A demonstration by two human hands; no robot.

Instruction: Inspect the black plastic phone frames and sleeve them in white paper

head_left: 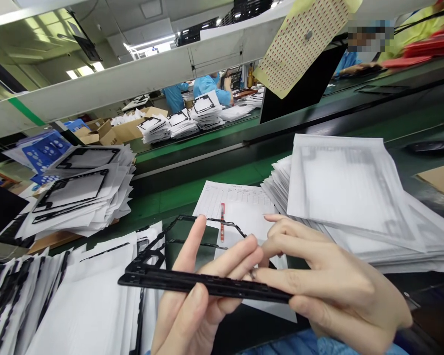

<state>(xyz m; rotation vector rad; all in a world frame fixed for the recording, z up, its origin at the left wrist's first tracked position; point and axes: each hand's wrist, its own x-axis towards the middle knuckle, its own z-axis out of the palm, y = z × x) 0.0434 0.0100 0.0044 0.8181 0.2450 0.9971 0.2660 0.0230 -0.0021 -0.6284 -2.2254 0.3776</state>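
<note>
A thin black rectangular plastic frame is tilted up in front of me, its near edge towards my body. My left hand grips that edge from below, thumb on the near side and one finger raised through the opening. At the right end my right hand pinches the same edge between thumb and fingers. Part of the frame's right side is hidden behind my fingers. Beyond it lie a printed sheet and a red pen.
White sleeves with black frames are piled at left, and more stand at front left. A stack of translucent sleeves is at right. A metal beam crosses above, a dotted yellow sheet hanging from it. People in blue work behind.
</note>
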